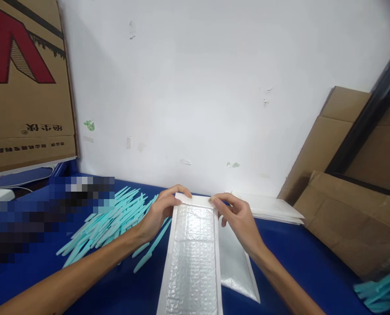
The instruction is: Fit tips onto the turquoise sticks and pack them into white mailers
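Observation:
A long white bubble mailer [193,258] with a shiny, bumpy face hangs upright in front of me, its lower end cut off by the bottom of the view. My left hand [160,210] pinches the top left corner at the white flap [195,200]. On the top right corner, my right hand [236,214] grips the same flap between thumb and fingers. Behind it, partly covered, another silvery mailer [237,262] lies on the blue table. Many turquoise plastic knife-shaped sticks [113,223] are heaped beyond my left forearm.
A stack of white mailers [273,208] lies by the wall at the back right. Cardboard [339,218] stands along the right side, with more turquoise sticks [383,288] in the lower right corner. A large printed carton [27,109] rises at left. Part of the left side is pixelated.

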The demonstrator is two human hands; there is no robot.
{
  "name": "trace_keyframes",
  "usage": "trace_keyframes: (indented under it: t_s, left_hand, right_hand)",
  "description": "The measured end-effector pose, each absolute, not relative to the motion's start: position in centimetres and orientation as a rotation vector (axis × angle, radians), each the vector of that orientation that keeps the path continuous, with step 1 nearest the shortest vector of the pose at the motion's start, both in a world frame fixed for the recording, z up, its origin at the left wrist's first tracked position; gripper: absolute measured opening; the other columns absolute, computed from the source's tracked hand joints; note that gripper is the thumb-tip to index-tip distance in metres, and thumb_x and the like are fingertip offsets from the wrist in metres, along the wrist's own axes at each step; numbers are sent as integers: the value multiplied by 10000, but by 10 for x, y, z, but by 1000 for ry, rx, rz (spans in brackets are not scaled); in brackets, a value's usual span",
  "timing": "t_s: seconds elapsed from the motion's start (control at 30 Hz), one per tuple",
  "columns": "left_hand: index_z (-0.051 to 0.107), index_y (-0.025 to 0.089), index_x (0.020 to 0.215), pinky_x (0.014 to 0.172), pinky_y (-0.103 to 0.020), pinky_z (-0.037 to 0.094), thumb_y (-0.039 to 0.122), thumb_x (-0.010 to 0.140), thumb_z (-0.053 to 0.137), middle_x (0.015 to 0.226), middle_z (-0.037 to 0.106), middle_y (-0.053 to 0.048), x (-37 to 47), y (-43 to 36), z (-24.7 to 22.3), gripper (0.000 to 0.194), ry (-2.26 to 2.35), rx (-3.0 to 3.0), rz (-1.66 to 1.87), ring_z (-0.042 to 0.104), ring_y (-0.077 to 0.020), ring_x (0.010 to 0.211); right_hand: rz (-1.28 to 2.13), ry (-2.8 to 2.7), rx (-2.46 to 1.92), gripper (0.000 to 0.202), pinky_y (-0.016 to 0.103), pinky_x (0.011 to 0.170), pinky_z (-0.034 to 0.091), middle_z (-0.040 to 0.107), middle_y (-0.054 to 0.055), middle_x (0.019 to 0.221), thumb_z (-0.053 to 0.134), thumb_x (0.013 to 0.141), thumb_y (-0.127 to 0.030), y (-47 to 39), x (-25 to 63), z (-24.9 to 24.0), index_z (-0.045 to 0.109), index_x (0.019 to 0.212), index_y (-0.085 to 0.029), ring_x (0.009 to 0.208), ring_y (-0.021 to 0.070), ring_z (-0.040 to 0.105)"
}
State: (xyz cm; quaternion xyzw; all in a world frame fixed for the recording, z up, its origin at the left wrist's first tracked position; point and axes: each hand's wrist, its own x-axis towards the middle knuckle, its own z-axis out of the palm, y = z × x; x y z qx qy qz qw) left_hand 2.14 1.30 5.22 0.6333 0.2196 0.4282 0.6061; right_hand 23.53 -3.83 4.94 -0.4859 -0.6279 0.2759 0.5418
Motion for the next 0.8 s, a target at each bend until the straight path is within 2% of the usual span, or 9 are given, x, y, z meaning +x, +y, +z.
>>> trace_keyframes:
  t_s: [0.1, 0.23, 0.3, 0.4, 0.47, 0.6, 0.7, 0.77, 0.8]
  left_hand:
    - [615, 180, 923, 584, -246, 335, 321, 855, 559, 695, 551, 16, 22, 13, 51, 166, 549, 1468, 998, 483, -135, 631]
    - [625, 183, 914, 575, -226, 324, 264, 815, 648, 613, 520, 52, 26, 13, 48, 130, 617, 1521, 1022, 458, -109, 576]
    - [626, 176, 887, 592, -226, 343, 248, 811, 638, 647, 559, 39, 27, 14, 47, 106, 582, 1506, 1006, 489, -113, 600]
    - [617, 169, 845, 585, -224, 339, 225, 789, 621, 665, 575, 27, 26, 16, 44, 80, 539, 1413, 964, 494, -114, 605]
    - [609, 170, 827, 558, -223, 319, 213, 759, 618, 641, 552, 32, 26, 17, 42, 81, 520, 1342, 928, 468, -108, 574]
    - [605, 163, 790, 547, -233, 332, 212, 723, 621, 659, 567, 15, 30, 15, 37, 85, 496, 1311, 828, 485, -121, 571]
    - [620, 167, 821, 593, -236, 373, 217, 758, 624, 718, 582, 11, 34, 9, 35, 80, 486, 1338, 794, 518, -129, 628]
    - [648, 194, 936, 658, -239, 413, 227, 804, 626, 871, 619, -3, 35, 3, 37, 137, 466, 1387, 783, 564, -145, 749]
    - [653, 215, 1010, 693, -247, 433, 241, 830, 623, 987, 626, -15, 36, 0, 39, 184, 450, 1413, 761, 583, -159, 827]
  right_hand:
    - [697, -1452, -1142, 314, 230, 483, 409, 623, 9, 902, 710, 849, -487, -36, 235, 47, 647, 1026, -235, 619, 111, 501]
    - [811, -1444, -1066, 316, 219, 492, 419, 591, -7, 906, 703, 859, -449, -37, 235, 46, 608, 1091, -256, 626, 106, 485]
    - [954, -1426, -981, 274, 219, 497, 410, 546, -13, 841, 649, 895, -436, -37, 236, 47, 621, 1093, -249, 630, 112, 483]
    - [1266, -1368, -786, 298, 240, 497, 396, 483, -12, 755, 459, 972, -423, -39, 237, 47, 634, 1117, -231, 597, 127, 489]
    - [1349, -1392, -724, 298, 253, 509, 400, 500, -5, 774, 427, 969, -359, -41, 237, 47, 635, 1144, -237, 575, 127, 500]
    - [1090, -1669, -815, 210, 265, 608, 438, 553, 17, 938, 545, 913, -270, -47, 232, 47, 671, 1081, -262, 696, 142, 540]
    - [791, -1811, -828, 140, 316, 855, 434, 558, 49, 1102, 562, 900, -260, -50, 232, 50, 692, 945, -238, 1046, 219, 545]
    - [693, -1807, -796, 124, 355, 962, 387, 580, 65, 1142, 550, 895, -262, -49, 235, 50, 668, 899, -224, 1181, 256, 496]
    - [675, -1777, -773, 120, 369, 964, 388, 602, 68, 1102, 537, 899, -271, -48, 238, 50, 646, 891, -221, 1164, 261, 510]
